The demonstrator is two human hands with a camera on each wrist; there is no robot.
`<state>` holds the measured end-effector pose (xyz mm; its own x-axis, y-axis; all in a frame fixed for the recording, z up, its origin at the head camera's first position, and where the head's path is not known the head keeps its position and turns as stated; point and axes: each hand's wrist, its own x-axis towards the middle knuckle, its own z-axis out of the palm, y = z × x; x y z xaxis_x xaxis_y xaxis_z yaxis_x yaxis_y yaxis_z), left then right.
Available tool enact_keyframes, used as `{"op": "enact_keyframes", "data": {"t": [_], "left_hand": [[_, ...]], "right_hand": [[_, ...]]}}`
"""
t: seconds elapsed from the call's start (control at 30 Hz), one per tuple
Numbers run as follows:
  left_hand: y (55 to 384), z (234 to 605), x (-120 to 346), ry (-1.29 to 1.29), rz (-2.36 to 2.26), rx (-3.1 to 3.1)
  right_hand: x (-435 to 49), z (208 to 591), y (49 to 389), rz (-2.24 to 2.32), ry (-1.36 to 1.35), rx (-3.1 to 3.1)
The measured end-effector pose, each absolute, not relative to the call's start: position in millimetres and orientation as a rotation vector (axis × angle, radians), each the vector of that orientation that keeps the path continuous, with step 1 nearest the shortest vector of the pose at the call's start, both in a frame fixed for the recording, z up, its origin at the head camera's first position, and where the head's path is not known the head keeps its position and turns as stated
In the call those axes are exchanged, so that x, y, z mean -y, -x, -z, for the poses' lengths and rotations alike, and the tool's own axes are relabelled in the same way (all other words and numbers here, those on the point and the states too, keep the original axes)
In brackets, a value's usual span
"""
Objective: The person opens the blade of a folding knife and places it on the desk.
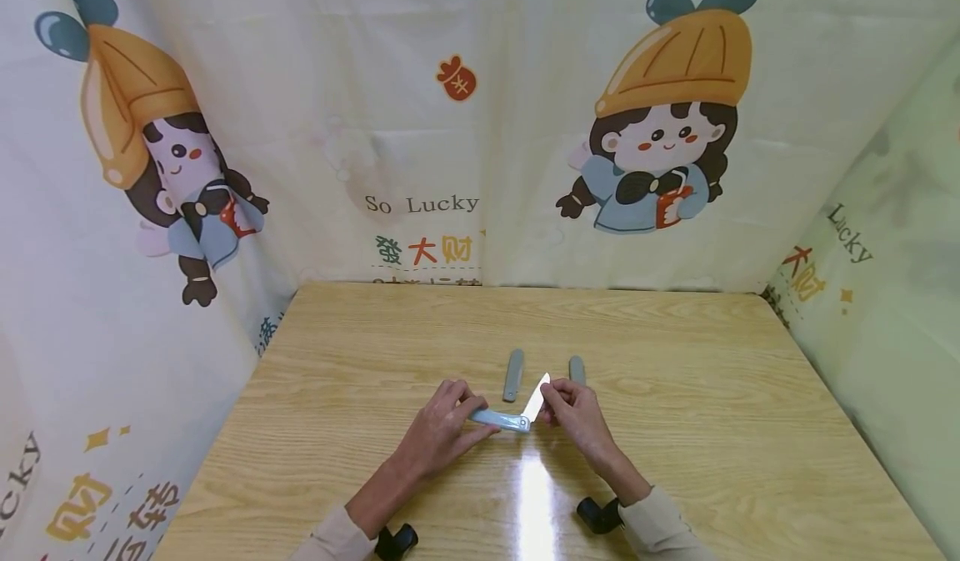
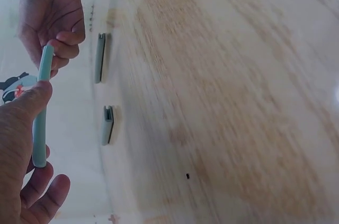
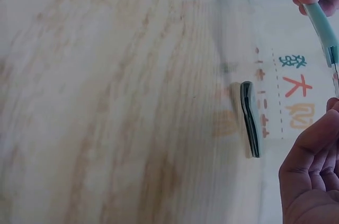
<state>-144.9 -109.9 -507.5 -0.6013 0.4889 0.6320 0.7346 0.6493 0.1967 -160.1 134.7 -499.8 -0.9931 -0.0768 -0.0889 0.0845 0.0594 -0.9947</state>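
Note:
In the head view my left hand (image 1: 444,428) grips the light blue handle (image 1: 497,418) of a folding knife. Its bright blade (image 1: 536,399) is swung partly out, at an angle to the handle. My right hand (image 1: 582,421) pinches that blade near its tip between thumb and fingers. The left wrist view shows the thumb lying along the pale handle (image 2: 39,128); the blade is hidden there. In the right wrist view only a thin edge of blade shows between the handle (image 3: 321,25) and the right fingers (image 3: 318,134).
Beyond the hands, two grey-green slotted pieces, shaped like knife handles, lie on the wooden table (image 1: 360,353): one left (image 1: 513,375), one right (image 1: 577,369). A tiny black bit (image 2: 187,176) lies on the wood. Printed curtains (image 1: 525,152) hang behind and at both sides.

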Motion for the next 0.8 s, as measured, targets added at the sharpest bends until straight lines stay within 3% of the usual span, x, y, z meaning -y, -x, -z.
{"op": "enact_keyframes", "data": {"t": [0.8], "left_hand": [[137.6,511.0,110.6,0.854,0.583,2.324]], "right_hand": [[-140.0,501.7,159.5,2.085,-0.083,-2.197]]}}
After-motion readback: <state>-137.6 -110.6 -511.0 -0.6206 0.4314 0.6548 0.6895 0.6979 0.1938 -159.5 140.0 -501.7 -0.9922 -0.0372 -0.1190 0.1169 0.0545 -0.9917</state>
